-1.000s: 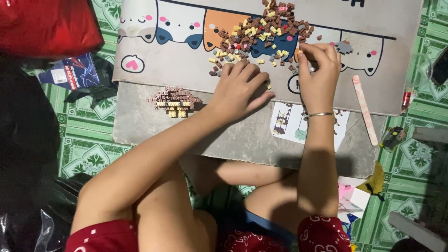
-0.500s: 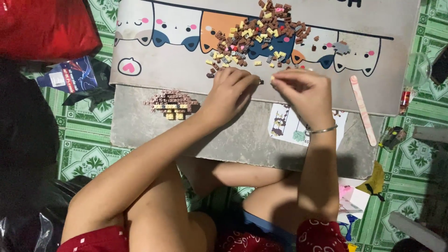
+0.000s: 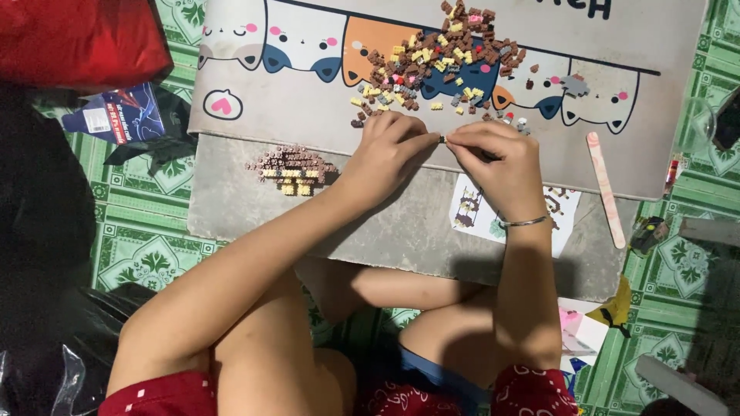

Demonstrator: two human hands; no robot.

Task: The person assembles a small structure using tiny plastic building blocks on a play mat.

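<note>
My left hand (image 3: 385, 154) and my right hand (image 3: 497, 158) meet fingertip to fingertip over the near edge of a pale mat (image 3: 308, 108) printed with cartoon cats. Between the fingertips they pinch a tiny building brick (image 3: 442, 139). Just beyond the hands lies a loose pile of small brown, yellow, grey and pink bricks (image 3: 443, 58). A partly built brown and yellow brick piece (image 3: 293, 168) sits to the left of my left hand. An instruction sheet (image 3: 559, 212) lies under my right wrist, which wears a thin bracelet.
A pink flat stick (image 3: 605, 189) lies at the right. The mat rests on a grey slab (image 3: 231, 208) on a green patterned floor (image 3: 142, 254). A red bag (image 3: 77, 38) and a blue packet (image 3: 116, 114) lie at the left. My bent legs are below.
Both hands have drawn back from the brick pile toward me and come together; the right hand moved left to meet the left hand's fingertips.
</note>
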